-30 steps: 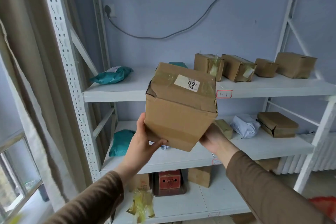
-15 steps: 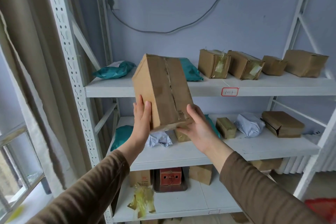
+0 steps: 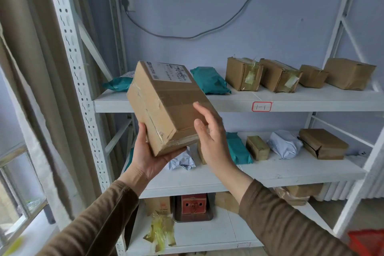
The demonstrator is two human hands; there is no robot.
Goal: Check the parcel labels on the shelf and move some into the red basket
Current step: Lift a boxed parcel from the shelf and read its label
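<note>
Fingers (image 3: pixel 143 131) of the left hand (image 3: pixel 148 158) curl under the low corner of the cardboard parcel (image 3: pixel 166 108) and carry it from below, thumb against its near side, while the right hand (image 3: pixel 212 137) stands flat and open along the parcel's right face, fingers spread and at most brushing it, gripping nothing. Half a second ago both hands clasped the parcel with its taped seam turned toward the camera; a second ago a small numbered sticker faced up. Now the parcel has been rolled again and tilts back, so a white shipping label (image 3: pixel 168 71) shows on its upper far face, the print too small to read. The parcel hangs in the air in front of the left end of the top shelf (image 3: pixel 311 97), not resting on it.

That turn suggests the check of this parcel is under way: the main label has only just come into sight. The red basket (image 3: pixel 367 241) peeks in at the lower right corner of the view, well apart from the parcel, so any transfer is not yet begun.
</note>
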